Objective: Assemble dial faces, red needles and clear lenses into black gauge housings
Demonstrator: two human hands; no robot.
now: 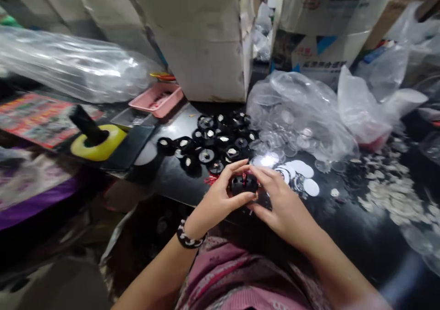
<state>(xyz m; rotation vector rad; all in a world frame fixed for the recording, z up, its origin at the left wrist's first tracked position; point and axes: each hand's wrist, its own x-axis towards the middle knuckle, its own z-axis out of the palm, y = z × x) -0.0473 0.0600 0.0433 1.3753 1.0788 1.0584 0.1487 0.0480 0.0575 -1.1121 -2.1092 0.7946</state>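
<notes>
Close to the table's front edge, my left hand [225, 188] curls its fingers and thumb around a small round black part [243, 185] with a bit of red on top. From the other side, my right hand [277, 198] holds the same part, its fingertips meeting those of the left. My fingers cover some of the part, so its exact kind is unclear. Just beyond my hands lies a pile of similar black round parts [206, 155], some with pale centres. White discs [302, 168] lie right of my right hand, and small red pieces [211, 180] left of the held part.
Clear plastic bags [299, 108] with transparent discs stand behind on the right. Pale flat pieces [395, 191] are heaped at far right. At left are a pink tray [172, 103] and a yellow ring [82, 150] with a black handle. A white box [206, 49] rises at the back.
</notes>
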